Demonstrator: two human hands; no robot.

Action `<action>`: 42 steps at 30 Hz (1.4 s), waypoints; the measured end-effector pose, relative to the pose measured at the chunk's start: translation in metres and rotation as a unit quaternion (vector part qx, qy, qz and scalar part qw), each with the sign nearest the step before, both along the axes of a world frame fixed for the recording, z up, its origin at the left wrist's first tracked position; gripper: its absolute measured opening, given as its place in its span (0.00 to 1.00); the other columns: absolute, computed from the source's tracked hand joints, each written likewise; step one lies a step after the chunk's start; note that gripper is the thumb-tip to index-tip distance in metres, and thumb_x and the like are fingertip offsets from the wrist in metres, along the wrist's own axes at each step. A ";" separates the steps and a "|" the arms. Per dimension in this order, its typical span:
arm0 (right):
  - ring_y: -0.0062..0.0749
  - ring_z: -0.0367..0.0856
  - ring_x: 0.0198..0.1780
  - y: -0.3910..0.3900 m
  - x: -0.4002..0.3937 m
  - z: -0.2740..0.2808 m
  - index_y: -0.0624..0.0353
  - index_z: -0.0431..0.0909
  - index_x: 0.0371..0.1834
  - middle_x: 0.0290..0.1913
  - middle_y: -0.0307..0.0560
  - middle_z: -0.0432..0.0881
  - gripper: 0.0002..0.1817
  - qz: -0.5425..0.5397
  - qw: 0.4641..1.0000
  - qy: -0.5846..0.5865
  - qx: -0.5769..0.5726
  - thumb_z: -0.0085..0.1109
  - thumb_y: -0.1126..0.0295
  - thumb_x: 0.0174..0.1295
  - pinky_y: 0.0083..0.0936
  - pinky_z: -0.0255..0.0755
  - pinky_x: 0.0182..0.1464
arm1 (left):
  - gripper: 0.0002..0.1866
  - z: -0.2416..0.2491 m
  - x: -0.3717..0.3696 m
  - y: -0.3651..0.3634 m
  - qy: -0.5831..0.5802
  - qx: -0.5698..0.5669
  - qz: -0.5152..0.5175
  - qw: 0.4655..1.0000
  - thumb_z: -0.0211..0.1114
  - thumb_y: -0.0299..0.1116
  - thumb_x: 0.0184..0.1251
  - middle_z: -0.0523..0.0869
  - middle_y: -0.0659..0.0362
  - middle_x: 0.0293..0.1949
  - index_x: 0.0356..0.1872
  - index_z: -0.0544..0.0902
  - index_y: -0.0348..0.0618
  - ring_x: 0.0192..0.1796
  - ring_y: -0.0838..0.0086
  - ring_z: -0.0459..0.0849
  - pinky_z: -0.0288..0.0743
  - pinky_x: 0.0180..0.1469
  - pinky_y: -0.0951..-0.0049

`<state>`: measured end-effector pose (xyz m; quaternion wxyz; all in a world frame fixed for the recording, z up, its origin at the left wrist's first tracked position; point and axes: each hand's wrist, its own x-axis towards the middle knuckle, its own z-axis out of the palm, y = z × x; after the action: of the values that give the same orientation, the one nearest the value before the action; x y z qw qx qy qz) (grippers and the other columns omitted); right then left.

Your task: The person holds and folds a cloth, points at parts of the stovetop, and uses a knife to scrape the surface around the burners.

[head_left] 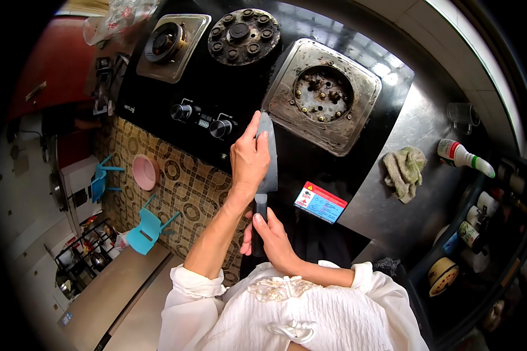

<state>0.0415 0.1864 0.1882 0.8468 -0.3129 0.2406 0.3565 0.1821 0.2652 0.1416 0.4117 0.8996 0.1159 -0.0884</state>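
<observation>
A kitchen knife (268,167) with a wide grey blade and a dark handle points away from me over the front of the black gas stove (158,114). My right hand (275,243) is wrapped round the handle, close to my white shirt. Farther up, my left hand (250,158) is closed on the blade, its fingers stretched along it toward the tip. The tip is right at the left corner of a stained metal drip tray (357,120). Inside this tray the burner opening (324,93) shows bare, grimy fittings.
A round burner plate (244,38) lies on the stove, beside the left burner (165,42). On the steel counter to the right are a dirty rag (405,174), a spray bottle (465,157) and a glass mug (464,116). Blue chairs and a pink basin (145,172) stand on the floor left.
</observation>
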 end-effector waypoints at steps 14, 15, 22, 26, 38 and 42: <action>0.29 0.79 0.25 -0.016 -0.008 -0.009 0.62 0.65 0.53 0.28 0.45 0.76 0.17 0.057 0.997 -0.012 -0.052 0.41 0.58 0.78 0.22 0.73 0.29 | 0.24 -0.007 -0.019 -0.004 -0.035 -0.079 0.082 0.993 0.57 0.30 0.73 0.64 0.64 0.14 0.68 0.71 0.39 0.18 0.82 0.59 0.58 0.22 0.75; 0.29 0.80 0.25 -0.014 -0.006 -0.009 0.62 0.65 0.53 0.28 0.44 0.76 0.17 0.051 0.997 -0.016 -0.052 0.41 0.58 0.78 0.22 0.73 0.29 | 0.25 -0.005 -0.016 -0.002 -0.023 -0.060 0.063 0.996 0.57 0.30 0.74 0.63 0.69 0.14 0.70 0.70 0.39 0.19 0.86 0.56 0.53 0.21 0.77; 0.30 0.81 0.29 -0.007 -0.018 -0.012 0.60 0.64 0.54 0.31 0.45 0.76 0.17 0.020 1.000 0.003 -0.012 0.39 0.57 0.79 0.24 0.76 0.34 | 0.23 0.005 -0.016 -0.007 0.015 0.011 -0.011 1.000 0.57 0.30 0.71 0.75 0.48 0.16 0.66 0.73 0.40 0.17 0.62 0.75 0.70 0.26 0.65; 0.31 0.82 0.37 0.004 -0.036 -0.016 0.58 0.63 0.55 0.35 0.46 0.77 0.16 -0.002 1.000 0.018 0.013 0.37 0.56 0.79 0.26 0.78 0.42 | 0.23 0.007 -0.031 -0.013 -0.001 -0.010 -0.067 0.998 0.57 0.30 0.71 0.83 0.40 0.27 0.67 0.73 0.40 0.29 0.53 0.87 0.75 0.31 0.62; 0.31 0.82 0.35 0.001 -0.031 -0.014 0.59 0.60 0.51 0.35 0.46 0.75 0.16 0.013 0.998 0.020 0.050 0.37 0.55 0.79 0.24 0.78 0.40 | 0.23 0.002 -0.028 -0.006 0.026 0.001 -0.035 0.999 0.57 0.31 0.71 0.80 0.47 0.21 0.66 0.74 0.41 0.21 0.61 0.78 0.72 0.29 0.65; 0.31 0.82 0.35 -0.004 -0.036 -0.010 0.59 0.60 0.52 0.35 0.47 0.75 0.17 0.018 0.999 0.006 0.028 0.36 0.55 0.79 0.23 0.78 0.40 | 0.22 0.010 -0.030 -0.018 0.000 0.008 -0.055 0.998 0.57 0.30 0.70 0.83 0.40 0.28 0.65 0.74 0.41 0.33 0.46 0.85 0.77 0.35 0.59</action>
<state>0.0057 0.1826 0.1782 0.8472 -0.2914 0.2299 0.3802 0.1521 0.2476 0.1512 0.3987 0.9080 0.0667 -0.1102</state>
